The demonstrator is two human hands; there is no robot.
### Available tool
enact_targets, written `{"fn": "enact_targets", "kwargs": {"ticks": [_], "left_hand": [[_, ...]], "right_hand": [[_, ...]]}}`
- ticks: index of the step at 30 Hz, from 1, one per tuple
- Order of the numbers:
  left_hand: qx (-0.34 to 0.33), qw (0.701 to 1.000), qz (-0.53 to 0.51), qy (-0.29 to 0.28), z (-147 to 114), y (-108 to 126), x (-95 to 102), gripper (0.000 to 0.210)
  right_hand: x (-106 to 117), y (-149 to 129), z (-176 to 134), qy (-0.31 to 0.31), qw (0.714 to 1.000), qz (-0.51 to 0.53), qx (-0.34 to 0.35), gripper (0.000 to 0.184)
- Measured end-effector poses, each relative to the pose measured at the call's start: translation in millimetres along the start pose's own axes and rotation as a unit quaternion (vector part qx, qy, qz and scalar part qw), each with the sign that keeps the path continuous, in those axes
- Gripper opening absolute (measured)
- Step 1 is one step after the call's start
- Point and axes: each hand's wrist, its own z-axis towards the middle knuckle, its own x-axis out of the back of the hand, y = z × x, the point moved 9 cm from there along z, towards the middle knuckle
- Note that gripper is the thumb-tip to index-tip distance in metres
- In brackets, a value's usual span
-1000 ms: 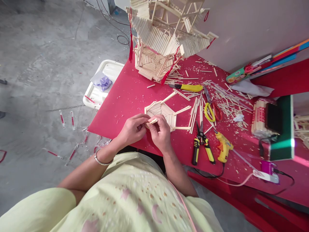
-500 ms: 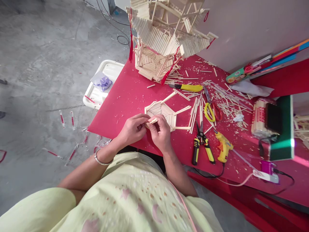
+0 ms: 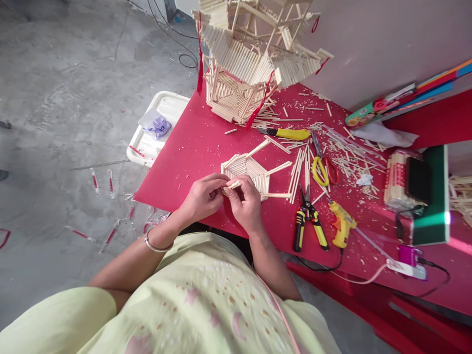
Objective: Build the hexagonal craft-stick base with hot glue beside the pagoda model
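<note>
My left hand [image 3: 204,196] and my right hand [image 3: 244,200] meet at the near left edge of a flat polygonal panel [image 3: 250,169] built from thin wooden sticks. Between thumb and fingers my right hand pinches a short wooden stick [image 3: 234,185], its pale end showing. The fingers of my left hand are closed against the same spot, and the stick seems to run between both hands; its far part is hidden by the fingers. Pairs of sticks jut outward from the panel's corners, the nearest one [image 3: 277,195] pointing right.
A tiered stick pagoda [image 3: 243,64] with red tassels stands at the back of the red table [image 3: 180,162]. Right of the panel lie a yellow utility knife [image 3: 293,133], scissors [image 3: 320,169], pruning snips [image 3: 309,221], a yellow glue gun [image 3: 342,223] and scattered sticks [image 3: 356,162].
</note>
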Motion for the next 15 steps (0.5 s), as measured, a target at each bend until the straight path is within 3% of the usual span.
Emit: {"fn": "enact_targets", "kwargs": {"ticks": [15], "left_hand": [[0.003, 1.000, -0.004, 0.002, -0.7, -1.1, 0.5, 0.031]], "right_hand": [[0.8, -0.7, -0.5, 0.002, 1.000, 0.004, 0.000, 0.003]]}}
